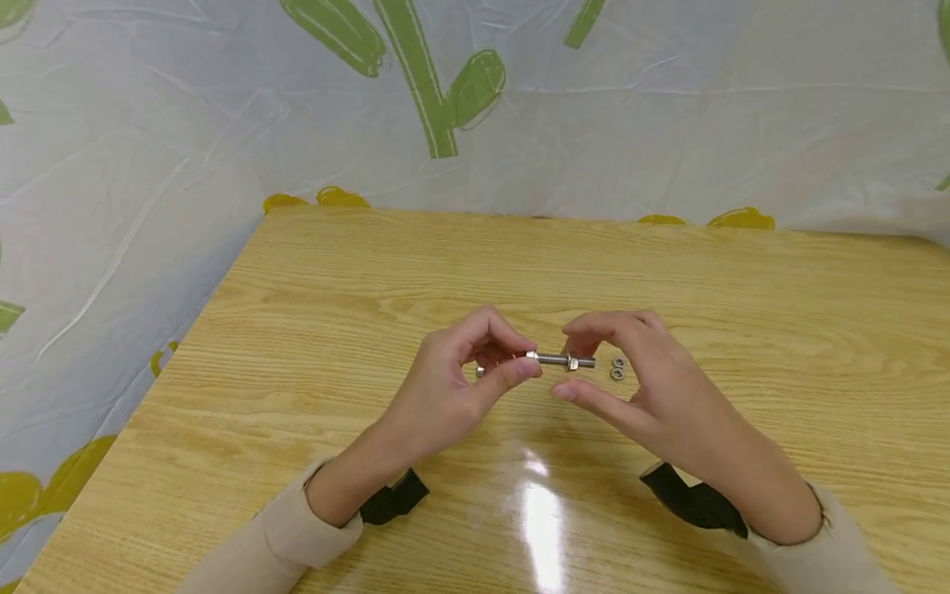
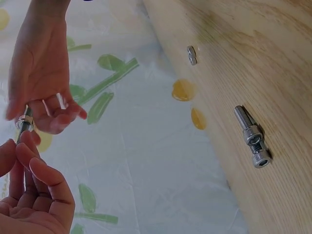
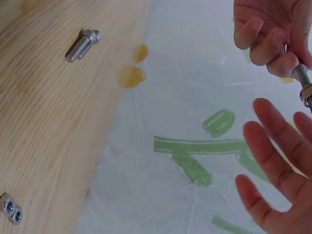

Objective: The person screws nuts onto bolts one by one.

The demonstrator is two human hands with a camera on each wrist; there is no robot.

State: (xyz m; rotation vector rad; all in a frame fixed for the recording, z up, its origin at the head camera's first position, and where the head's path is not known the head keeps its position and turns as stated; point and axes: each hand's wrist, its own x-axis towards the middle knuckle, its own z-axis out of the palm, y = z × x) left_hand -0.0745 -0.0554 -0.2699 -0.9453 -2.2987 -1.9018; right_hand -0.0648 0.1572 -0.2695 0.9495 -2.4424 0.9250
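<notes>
My left hand pinches a silver bolt by its head end, between thumb and fingertips. The bolt lies roughly level above the table, its threaded end toward the right. A hex nut sits on the thread, a little short of the tip; the right wrist view also catches this nut. Around the threaded end, my right hand is held with thumb below and fingers above, apart from the nut. Its fingers look spread and hold nothing in the right wrist view.
Two loose nuts lie side by side on the wooden table, beyond the right hand. Two more bolts lie together, mostly hidden behind the left hand in the head view. A patterned cloth hangs behind the table.
</notes>
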